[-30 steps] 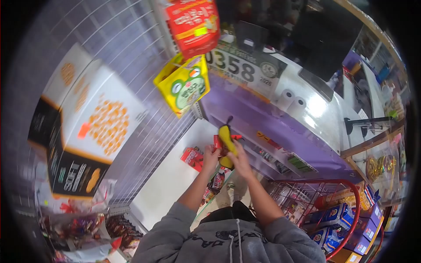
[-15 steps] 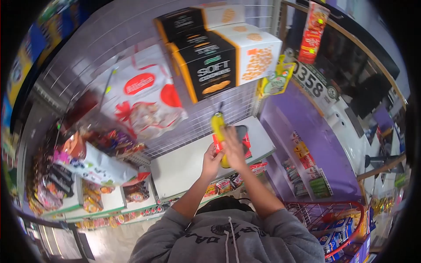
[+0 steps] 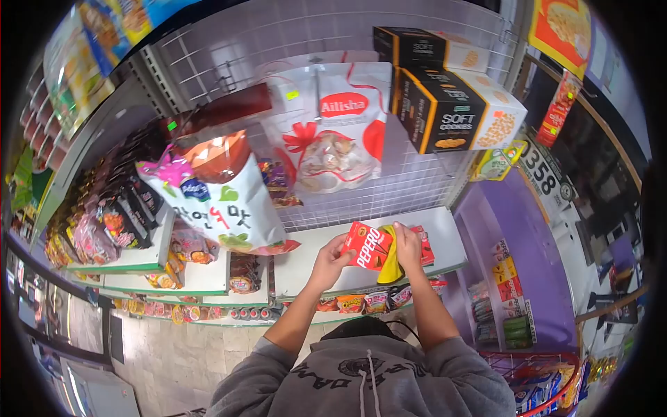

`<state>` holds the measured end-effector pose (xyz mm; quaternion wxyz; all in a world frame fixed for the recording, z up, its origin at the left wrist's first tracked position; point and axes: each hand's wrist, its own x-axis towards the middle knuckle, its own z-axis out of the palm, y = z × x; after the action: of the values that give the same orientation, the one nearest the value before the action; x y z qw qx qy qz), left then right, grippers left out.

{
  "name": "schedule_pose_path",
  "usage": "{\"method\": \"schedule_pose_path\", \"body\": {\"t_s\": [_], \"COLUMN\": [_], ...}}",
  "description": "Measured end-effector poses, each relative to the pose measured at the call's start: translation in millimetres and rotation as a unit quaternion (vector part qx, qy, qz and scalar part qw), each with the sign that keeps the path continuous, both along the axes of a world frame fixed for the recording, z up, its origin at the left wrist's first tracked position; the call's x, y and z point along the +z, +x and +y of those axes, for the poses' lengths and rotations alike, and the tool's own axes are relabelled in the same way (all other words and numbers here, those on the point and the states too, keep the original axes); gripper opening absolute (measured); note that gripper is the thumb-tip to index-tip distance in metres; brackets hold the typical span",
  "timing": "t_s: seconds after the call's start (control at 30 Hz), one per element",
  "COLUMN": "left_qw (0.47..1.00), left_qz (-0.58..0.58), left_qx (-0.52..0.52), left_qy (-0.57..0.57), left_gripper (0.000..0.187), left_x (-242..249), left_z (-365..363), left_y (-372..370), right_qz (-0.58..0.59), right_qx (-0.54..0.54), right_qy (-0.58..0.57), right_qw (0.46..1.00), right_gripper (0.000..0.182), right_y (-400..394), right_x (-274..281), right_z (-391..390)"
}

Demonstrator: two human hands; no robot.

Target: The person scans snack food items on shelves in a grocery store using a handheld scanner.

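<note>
My left hand (image 3: 331,261) is closed on the left edge of a red Pepero box (image 3: 364,244), held up with its lettering facing me. A yellow cloth (image 3: 391,264) is bunched in my right hand (image 3: 408,246), whose fingers are closed around it at the right side of the box. The cloth covers part of the box's right end. Just behind my right hand, another red box (image 3: 425,254) shows over the white shelf (image 3: 321,276); most of it is hidden.
A large white snack bag (image 3: 226,198), an Ailisha bag (image 3: 340,132) and Soft Cookies boxes (image 3: 445,111) stand or hang around the upper wire grid. Packets line the lower shelf (image 3: 375,303). A red-rimmed basket (image 3: 566,358) sits at lower right.
The view has swung left, so shelf goods appear further right. The Pepero box now shows its front, and the cloth has gathered at its right side under my right hand.
</note>
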<state>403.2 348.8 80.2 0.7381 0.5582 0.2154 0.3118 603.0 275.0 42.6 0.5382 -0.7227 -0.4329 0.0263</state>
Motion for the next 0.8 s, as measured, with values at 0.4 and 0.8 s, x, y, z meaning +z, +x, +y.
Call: {"method": "schedule_pose_path", "body": {"t_s": [0.4, 0.8], "left_qw": [0.904, 0.843], "left_qz": [-0.204, -0.466], "left_qx": [0.102, 0.044], "left_qy": [-0.362, -0.266], "left_gripper": [0.048, 0.051], "left_x": [-70, -83], "left_z": [26, -11], "left_y": [-8, 40], "right_qz": [0.087, -0.157], "right_qx": [0.151, 0.246], "right_qy": [0.042, 0.007], "right_qw": [0.984, 0.956], "right_gripper": [0.021, 0.054], "right_y": [-106, -144], "right_x": [62, 69], "right_z": [-16, 6]}}
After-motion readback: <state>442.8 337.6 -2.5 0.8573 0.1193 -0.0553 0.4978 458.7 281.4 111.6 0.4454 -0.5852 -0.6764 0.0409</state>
